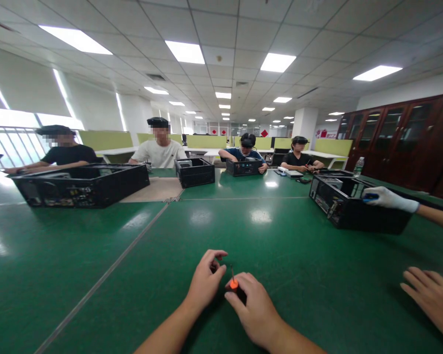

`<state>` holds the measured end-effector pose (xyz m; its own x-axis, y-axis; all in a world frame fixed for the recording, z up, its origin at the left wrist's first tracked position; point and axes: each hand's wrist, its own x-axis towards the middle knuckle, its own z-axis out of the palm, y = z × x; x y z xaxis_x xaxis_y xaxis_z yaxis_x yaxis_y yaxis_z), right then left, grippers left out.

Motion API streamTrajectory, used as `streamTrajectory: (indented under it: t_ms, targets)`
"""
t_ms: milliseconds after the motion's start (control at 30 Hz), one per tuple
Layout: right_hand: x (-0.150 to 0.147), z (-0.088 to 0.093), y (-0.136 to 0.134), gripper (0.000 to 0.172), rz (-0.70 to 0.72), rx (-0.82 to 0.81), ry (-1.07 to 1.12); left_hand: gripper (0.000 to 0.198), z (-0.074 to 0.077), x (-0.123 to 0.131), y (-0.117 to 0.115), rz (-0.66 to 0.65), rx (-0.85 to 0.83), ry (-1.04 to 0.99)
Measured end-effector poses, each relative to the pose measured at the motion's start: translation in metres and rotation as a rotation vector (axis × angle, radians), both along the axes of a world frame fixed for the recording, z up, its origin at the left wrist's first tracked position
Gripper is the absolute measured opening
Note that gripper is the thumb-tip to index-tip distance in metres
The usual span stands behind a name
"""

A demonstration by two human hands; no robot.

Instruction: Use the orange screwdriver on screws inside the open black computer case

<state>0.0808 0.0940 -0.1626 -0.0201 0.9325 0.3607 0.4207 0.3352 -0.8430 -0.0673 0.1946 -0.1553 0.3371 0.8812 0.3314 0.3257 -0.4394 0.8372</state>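
Observation:
My right hand [256,309] is closed around a screwdriver [234,285] with an orange and dark handle, low over the green table. Its thin shaft points away from me, toward the far side. Just left of the shaft, my left hand [203,282] has its thumb and index finger apart, with nothing visible between them. The other fingers of that hand are curled and partly hidden.
A co-worker's bare hand [431,297] rests at the right, and a gloved hand [386,199] holds a blue item at a black computer case [372,214]. More cases [81,187] stand across the green table [214,231], where several people sit.

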Motion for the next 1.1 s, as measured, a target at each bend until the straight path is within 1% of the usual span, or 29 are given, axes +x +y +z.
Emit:
streamTrajectory:
  t_ms: [67, 167, 200, 300, 367, 400, 433, 500, 567, 600, 667, 700, 733, 767, 833, 900, 967, 1033, 1100]
  targets:
    - [0.001, 0.003, -0.001, 0.008, -0.033, 0.051, -0.008, 0.032, 0.001, 0.0, 0.001, 0.001, 0.002, 0.004]
    - [0.004, 0.007, -0.001, 0.014, -0.082, 0.158, 0.024, 0.031, 0.0, 0.001, 0.001, 0.003, 0.012, 0.011]
    - [0.005, 0.008, 0.0, 0.014, -0.076, 0.165, 0.006, 0.031, 0.0, 0.001, 0.001, 0.006, 0.017, 0.014]
    - [0.006, 0.006, 0.001, 0.01, 0.002, 0.072, -0.087, 0.029, -0.001, -0.001, -0.004, 0.047, 0.08, 0.015]
    - [0.007, 0.003, 0.002, 0.011, 0.015, 0.02, -0.075, 0.027, 0.004, -0.004, -0.008, 0.082, 0.205, 0.026]
    - [0.007, 0.001, 0.003, 0.013, 0.004, 0.011, -0.041, 0.026, 0.011, -0.005, -0.008, 0.092, 0.293, 0.046]
    - [0.007, 0.0, 0.004, 0.016, -0.01, 0.008, 0.002, 0.026, 0.02, -0.006, -0.006, 0.1, 0.39, 0.081]
    - [0.007, -0.003, 0.007, 0.02, -0.021, -0.01, 0.071, 0.028, 0.048, -0.007, 0.01, 0.132, 0.58, 0.224]
    - [0.006, -0.005, 0.011, 0.024, -0.021, -0.044, 0.124, 0.036, 0.082, -0.006, 0.042, 0.196, 0.71, 0.432]
    - [0.006, -0.005, 0.013, 0.027, -0.023, -0.058, 0.154, 0.043, 0.1, -0.005, 0.062, 0.238, 0.735, 0.553]
    - [0.005, -0.005, 0.015, 0.03, -0.029, -0.054, 0.215, 0.057, 0.129, -0.003, 0.104, 0.247, 0.734, 0.651]
    - [0.004, -0.004, 0.015, 0.031, -0.037, -0.033, 0.235, 0.057, 0.139, -0.003, 0.123, 0.253, 0.722, 0.696]
    - [0.003, -0.003, 0.015, 0.031, -0.046, -0.008, 0.241, 0.052, 0.147, -0.002, 0.139, 0.252, 0.706, 0.74]
    - [0.003, -0.002, 0.014, 0.03, -0.062, 0.013, 0.237, 0.046, 0.151, -0.002, 0.151, 0.254, 0.69, 0.786]
    - [0.003, -0.001, 0.011, 0.029, -0.106, 0.033, 0.228, 0.036, 0.152, -0.001, 0.164, 0.269, 0.667, 0.866]
    - [0.004, 0.001, 0.009, 0.028, -0.13, 0.038, 0.249, 0.034, 0.147, 0.0, 0.163, 0.297, 0.661, 0.911]
    - [0.007, 0.007, 0.007, 0.029, -0.134, 0.062, 0.291, 0.042, 0.141, -0.002, 0.153, 0.309, 0.661, 0.929]
    - [0.013, 0.02, 0.006, 0.027, -0.152, 0.093, 0.34, 0.056, 0.137, -0.009, 0.132, 0.288, 0.658, 0.937]
    - [0.022, 0.042, 0.003, 0.028, -0.192, 0.135, 0.401, 0.069, 0.138, -0.022, 0.1, 0.247, 0.658, 0.941]
